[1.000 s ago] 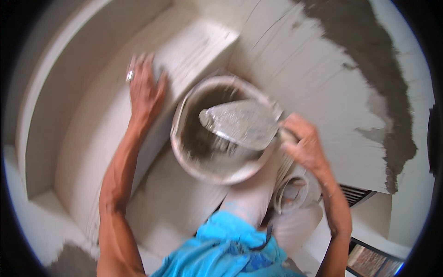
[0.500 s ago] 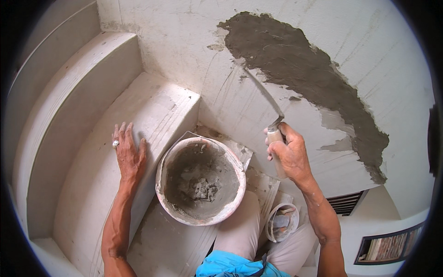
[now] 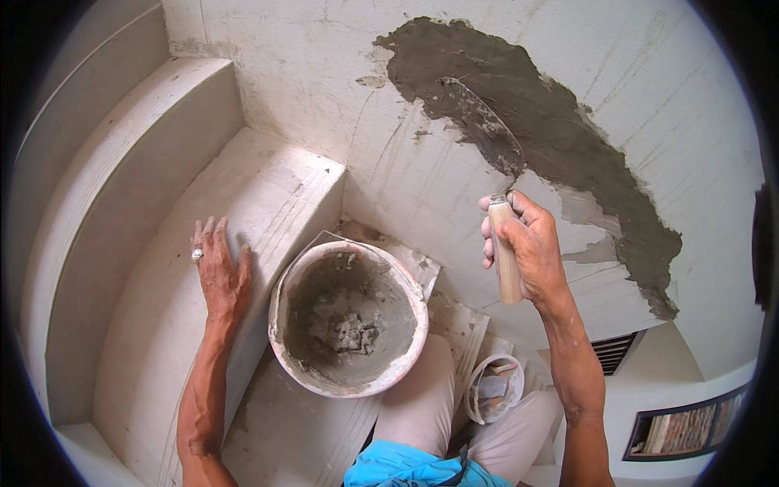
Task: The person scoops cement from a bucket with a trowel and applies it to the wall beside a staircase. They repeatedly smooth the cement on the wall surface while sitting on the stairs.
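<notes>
My right hand [image 3: 531,247] is closed round the wooden handle of a trowel [image 3: 485,122]. Its mortar-smeared blade lies over the left part of a dark wet mortar patch [image 3: 560,146], which runs in a long curved band down the white wall [image 3: 389,154]. My left hand [image 3: 221,272], a ring on one finger, rests palm down with fingers spread on a pale stair step [image 3: 174,325]. Between my arms stands a bucket [image 3: 280,341] with grey mortar [image 3: 349,325] at its bottom and a crusted rim.
A smaller white pail [image 3: 517,381] with scraps inside sits by my right knee. More curved steps [image 3: 138,162] rise at the left. A dark vent grille [image 3: 618,349] and a framed opening [image 3: 686,426] show at the lower right.
My right hand has moved slightly right and up. The trowel has turned from edge-on beside the patch to blade-flat over the mortar. My left hand stays on the step.
</notes>
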{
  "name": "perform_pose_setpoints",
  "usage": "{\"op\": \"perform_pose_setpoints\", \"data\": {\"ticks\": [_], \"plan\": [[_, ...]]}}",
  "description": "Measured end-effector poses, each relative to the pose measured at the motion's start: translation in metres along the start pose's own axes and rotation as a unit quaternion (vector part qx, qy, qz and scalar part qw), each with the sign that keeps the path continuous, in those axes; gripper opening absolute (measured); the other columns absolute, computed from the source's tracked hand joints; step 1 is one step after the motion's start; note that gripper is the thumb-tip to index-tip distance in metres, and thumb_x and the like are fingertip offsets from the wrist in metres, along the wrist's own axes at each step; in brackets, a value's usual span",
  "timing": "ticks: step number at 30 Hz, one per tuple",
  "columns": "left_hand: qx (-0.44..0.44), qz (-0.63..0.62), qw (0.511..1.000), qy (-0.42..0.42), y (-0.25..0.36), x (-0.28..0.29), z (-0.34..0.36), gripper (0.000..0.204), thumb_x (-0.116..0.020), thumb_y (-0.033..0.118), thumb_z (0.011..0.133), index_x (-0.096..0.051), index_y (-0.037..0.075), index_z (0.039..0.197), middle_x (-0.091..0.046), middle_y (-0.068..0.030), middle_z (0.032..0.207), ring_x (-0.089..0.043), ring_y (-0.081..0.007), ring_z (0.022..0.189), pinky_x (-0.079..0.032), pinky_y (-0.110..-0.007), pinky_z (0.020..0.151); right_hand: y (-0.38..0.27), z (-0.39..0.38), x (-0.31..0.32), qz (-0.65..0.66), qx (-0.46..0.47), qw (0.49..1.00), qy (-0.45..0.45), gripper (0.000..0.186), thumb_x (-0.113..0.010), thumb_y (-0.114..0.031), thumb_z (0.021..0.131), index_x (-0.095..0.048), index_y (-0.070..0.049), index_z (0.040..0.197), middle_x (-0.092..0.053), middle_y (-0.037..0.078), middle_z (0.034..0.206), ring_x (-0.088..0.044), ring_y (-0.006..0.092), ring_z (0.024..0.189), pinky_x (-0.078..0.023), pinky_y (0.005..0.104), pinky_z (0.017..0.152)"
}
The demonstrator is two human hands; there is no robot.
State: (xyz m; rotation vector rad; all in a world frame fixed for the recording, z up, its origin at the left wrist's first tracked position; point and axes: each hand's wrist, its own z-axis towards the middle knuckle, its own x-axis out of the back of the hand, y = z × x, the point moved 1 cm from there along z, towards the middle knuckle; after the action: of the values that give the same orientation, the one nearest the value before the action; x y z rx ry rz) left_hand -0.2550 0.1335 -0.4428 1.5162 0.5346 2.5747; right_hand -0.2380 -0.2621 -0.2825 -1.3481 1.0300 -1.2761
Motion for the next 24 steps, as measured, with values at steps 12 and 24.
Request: {"op": "perform_pose_setpoints", "data": {"ticks": [12,24], "plan": [[-0.005,0.002,1.000,-0.001,-0.001,-0.001,0.000,0.055,-0.063,0.020,0.092,-0.046,0.001,0.141,-0.042,-0.0246,0.149,-0.029,-0.0404,0.146,-0.019,-0.051,0.123,0.019,-0.003,-0.008,-0.019,-0.024,0.999,-0.010,0.023,-0.059,-0.005,0.085,-0.059,0.007,0.104,-0.058,0.005,0.080,-0.058,0.0083,0.061,-0.052,0.0259,0.051],[0.000,-0.006,1.000,-0.001,0.000,0.000,-0.001,0.056,-0.063,0.020,0.093,-0.046,0.001,0.142,-0.041,-0.0245,0.149,-0.028,-0.0407,0.146,-0.020,-0.052,0.122,0.019,0.005,-0.019,-0.001,-0.005,1.000,-0.027,0.026,-0.056,-0.007,0.087,-0.058,0.008,0.109,-0.060,0.007,0.080,-0.059,0.0095,0.062,-0.053,0.0272,0.053]]}}
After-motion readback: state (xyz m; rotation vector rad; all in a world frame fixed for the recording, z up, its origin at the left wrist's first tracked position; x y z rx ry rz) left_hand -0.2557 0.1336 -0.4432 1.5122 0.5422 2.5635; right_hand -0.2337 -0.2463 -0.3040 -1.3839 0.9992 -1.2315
